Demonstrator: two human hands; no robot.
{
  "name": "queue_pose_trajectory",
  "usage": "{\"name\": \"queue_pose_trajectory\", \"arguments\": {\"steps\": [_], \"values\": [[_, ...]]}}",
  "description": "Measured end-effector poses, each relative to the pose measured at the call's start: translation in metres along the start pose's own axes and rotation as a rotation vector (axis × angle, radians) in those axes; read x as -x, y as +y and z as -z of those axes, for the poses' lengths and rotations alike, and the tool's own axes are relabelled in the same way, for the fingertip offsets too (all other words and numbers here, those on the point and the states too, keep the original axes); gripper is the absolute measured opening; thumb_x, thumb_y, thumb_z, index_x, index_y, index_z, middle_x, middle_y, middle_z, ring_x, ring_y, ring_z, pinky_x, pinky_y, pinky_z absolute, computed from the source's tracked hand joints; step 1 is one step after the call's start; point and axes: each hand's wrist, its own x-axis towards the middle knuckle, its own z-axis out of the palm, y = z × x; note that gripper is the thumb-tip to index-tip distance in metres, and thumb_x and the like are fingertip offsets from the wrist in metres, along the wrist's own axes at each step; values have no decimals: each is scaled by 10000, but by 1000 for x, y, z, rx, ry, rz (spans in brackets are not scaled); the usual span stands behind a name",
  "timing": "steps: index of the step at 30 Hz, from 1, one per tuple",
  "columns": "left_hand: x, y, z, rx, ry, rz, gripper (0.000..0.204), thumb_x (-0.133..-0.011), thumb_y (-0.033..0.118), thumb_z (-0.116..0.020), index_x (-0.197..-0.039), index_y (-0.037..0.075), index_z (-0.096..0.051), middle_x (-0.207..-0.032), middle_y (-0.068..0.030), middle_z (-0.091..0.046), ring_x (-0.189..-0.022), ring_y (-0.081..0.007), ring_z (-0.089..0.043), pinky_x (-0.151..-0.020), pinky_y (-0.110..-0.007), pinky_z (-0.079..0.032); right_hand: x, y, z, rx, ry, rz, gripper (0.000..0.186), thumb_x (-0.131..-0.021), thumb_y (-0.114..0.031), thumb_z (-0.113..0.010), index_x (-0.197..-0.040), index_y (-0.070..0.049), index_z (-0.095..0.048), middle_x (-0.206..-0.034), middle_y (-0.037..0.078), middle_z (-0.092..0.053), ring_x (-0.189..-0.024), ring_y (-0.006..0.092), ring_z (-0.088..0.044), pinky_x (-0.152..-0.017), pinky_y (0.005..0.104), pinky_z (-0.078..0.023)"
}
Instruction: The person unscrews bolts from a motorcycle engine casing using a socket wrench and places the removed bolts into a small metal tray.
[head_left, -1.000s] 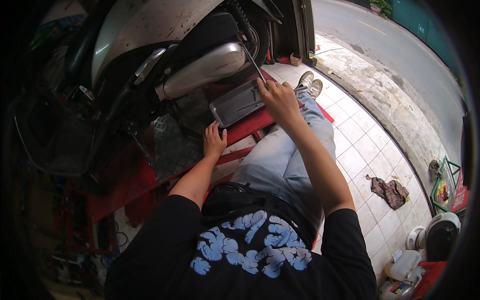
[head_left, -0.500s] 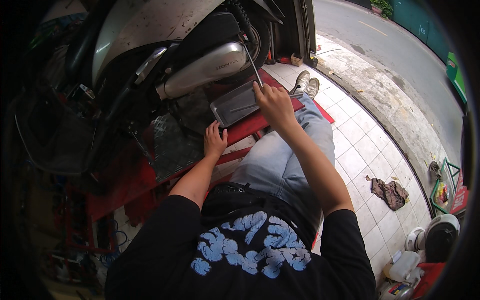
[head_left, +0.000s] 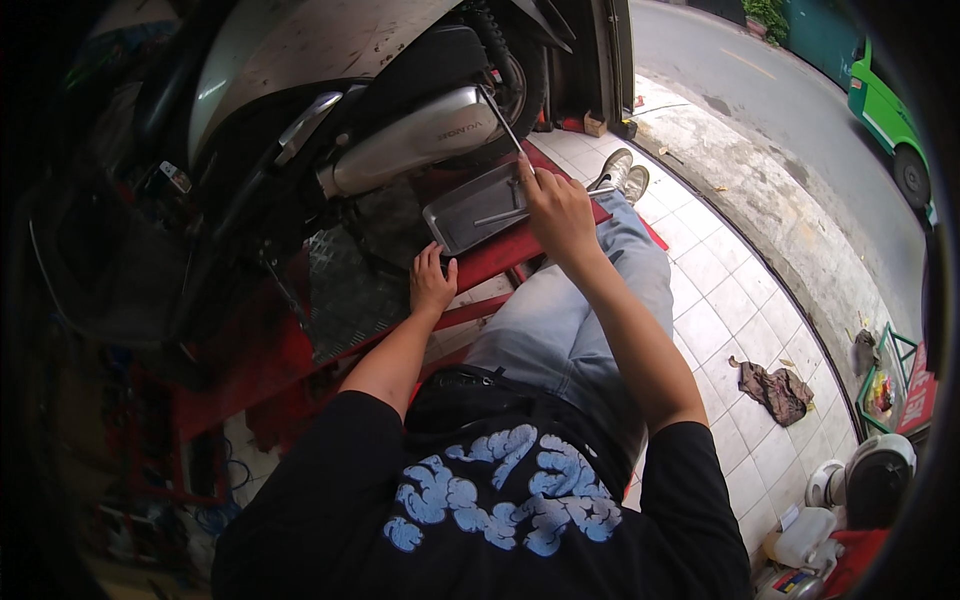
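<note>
My right hand [head_left: 560, 213] is closed around a T-handle wrench [head_left: 505, 122]. Its crossbar sticks out on both sides of my fist, and its shaft reaches up to the far end of the silver engine-side cover [head_left: 415, 140] on a motor scooter. Exactly what the tip meets is too small to make out. Below the shaft lies a grey metal tray [head_left: 465, 232] on the red bench [head_left: 505, 254]. My left hand [head_left: 432, 280] rests at the tray's near left corner on the bench edge, fingers spread and holding nothing.
The scooter's body [head_left: 300, 50] fills the upper left, its rear wheel [head_left: 530, 85] behind the cover. My legs stretch along the bench over white tiles. A crumpled brown rag [head_left: 775, 392] lies at the right, with plastic jugs [head_left: 802, 535] lower down. Outside, a green vehicle [head_left: 893, 115] is on the road.
My right hand and the wrench have shifted slightly right, with the crossbar now standing out more clearly over the tray. A green vehicle has come further into view outside. My left hand stays put.
</note>
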Motion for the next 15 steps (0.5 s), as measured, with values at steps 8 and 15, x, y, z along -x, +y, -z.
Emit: {"name": "queue_pose_trajectory", "arguments": {"steps": [8, 15], "values": [[-1, 2, 2, 5, 4, -2, 414, -958, 294, -579, -1269, 22, -567, -1355, -152, -554, -1266, -362, -501, -1080, -456, -407, 0, 5, -6, -1, -15, -34, 473, -839, -89, -578, -1302, -1, -607, -804, 20, -591, -740, 161, -631, -625, 323, -436], [0, 0, 1, 7, 6, -9, 413, -958, 294, -581, -1266, 19, -567, -1354, -155, -553, -1260, -370, -504, -1076, -463, -410, -1, 7, 2, -3, -17, -46, 443, -843, -94, -583, -1275, -6, -626, -803, 27, -609, -734, 170, -642, -642, 333, -448]]}}
